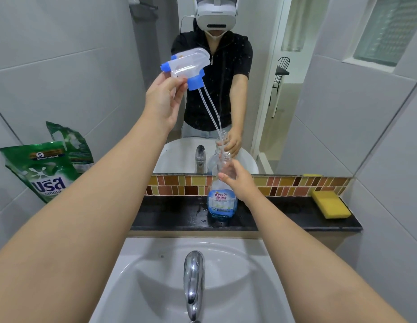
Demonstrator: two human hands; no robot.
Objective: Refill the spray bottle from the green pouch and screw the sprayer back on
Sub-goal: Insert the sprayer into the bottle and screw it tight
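A clear spray bottle with a blue label stands on the black ledge behind the sink. A little blue liquid sits at its bottom. My right hand grips its neck. My left hand holds the clear sprayer head, blue at nozzle and collar, raised high to the left. Its thin dip tube hangs down with the tip at the bottle's open mouth. The green pouch leans against the left wall, torn open at the top.
A white sink with a chrome tap lies below my arms. A yellow sponge rests on the right end of the ledge. A mirror above a strip of mosaic tiles reflects a person, the bottle and the pouch.
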